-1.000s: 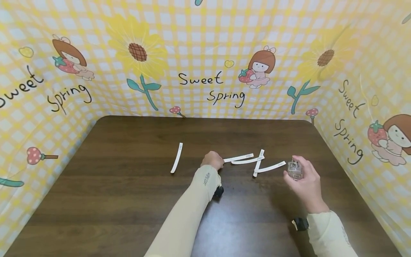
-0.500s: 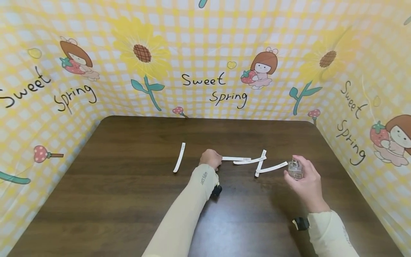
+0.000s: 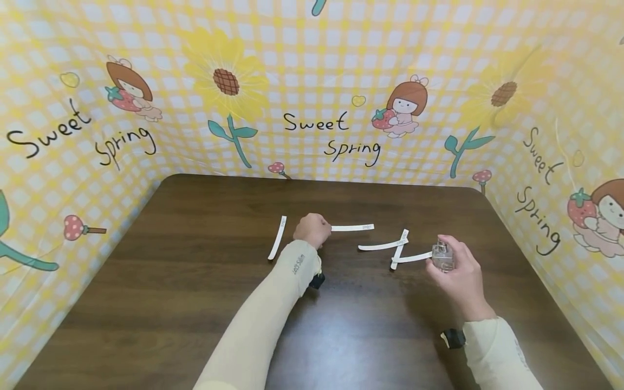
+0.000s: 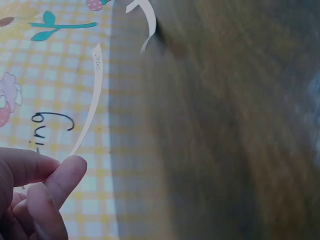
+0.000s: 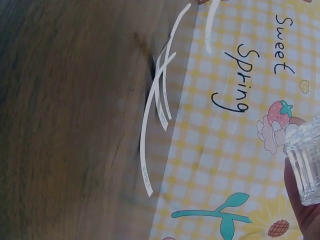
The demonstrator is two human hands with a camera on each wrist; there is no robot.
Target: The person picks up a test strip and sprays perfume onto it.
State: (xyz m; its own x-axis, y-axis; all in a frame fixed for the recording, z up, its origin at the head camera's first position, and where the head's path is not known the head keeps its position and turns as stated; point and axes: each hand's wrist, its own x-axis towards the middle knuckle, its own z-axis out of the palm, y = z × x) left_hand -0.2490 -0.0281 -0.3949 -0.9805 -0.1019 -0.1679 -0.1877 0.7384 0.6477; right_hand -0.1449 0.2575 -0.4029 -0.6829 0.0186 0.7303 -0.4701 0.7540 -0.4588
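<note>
In the head view my left hand (image 3: 312, 230) pinches one end of a white paper test strip (image 3: 352, 228) between thumb and finger. The left wrist view shows this strip (image 4: 92, 107) curving up from the fingertips, with small print at its far end. On the right, my right hand (image 3: 463, 279) grips a small square clear glass perfume bottle (image 3: 442, 259), a finger resting on its top. The bottle (image 5: 306, 165) is partly cut off by the edge of the right wrist view. Left of the bottle, three more strips (image 3: 380, 247) lie crossed over each other.
Another strip (image 3: 277, 238) lies alone to the left of my left hand. The dark wooden table (image 3: 146, 303) meets a yellow checked cloth (image 3: 312, 70) with printed flowers and words at its back and sides.
My left hand has raised the pinched strip and drawn it up and away from the crossed strips. The right hand with the bottle has shifted slightly left in the head view.
</note>
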